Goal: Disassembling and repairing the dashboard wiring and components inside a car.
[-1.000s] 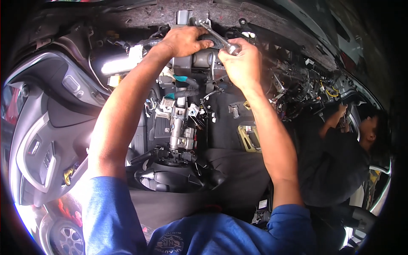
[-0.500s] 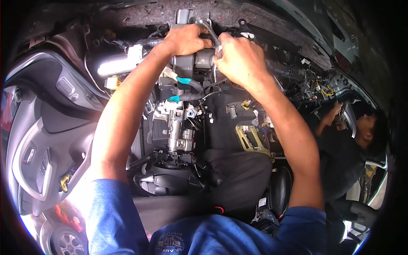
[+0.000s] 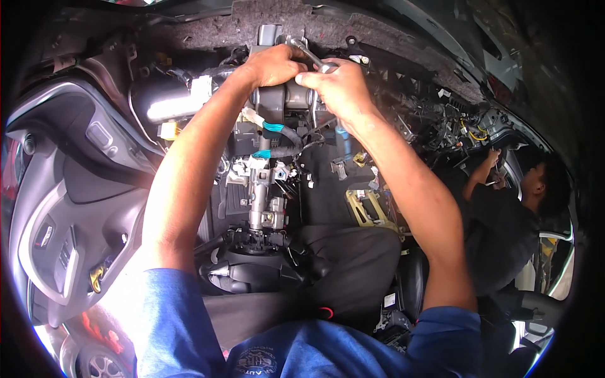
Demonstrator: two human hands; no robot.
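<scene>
My right hand (image 3: 343,88) is closed around a ratchet wrench (image 3: 328,67) with a metal shaft reaching up to the left, toward the top of a dark bracket with a grey cylindrical part (image 3: 298,94). Beside the shaft, my left hand (image 3: 275,65) has its fingers curled over the bracket top; what they hold is hidden. A blurred blue handle-like piece (image 3: 342,140) shows below my right wrist; whether it belongs to the wrench I cannot tell. Below hangs a wiring harness (image 3: 272,127) with bright blue wires, above the metal steering column (image 3: 259,195).
A bright work lamp (image 3: 170,109) glares at the left, near the open door panel (image 3: 69,233). A yellowish metal bracket (image 3: 365,208) lies right of the column. Loose wiring (image 3: 469,126) fills the right side, where another person (image 3: 504,239) works.
My right hand has shifted slightly left, and the wrench shaft now slants more to the right. The blue piece has come into sight below my wrist. My left hand stays about where it was.
</scene>
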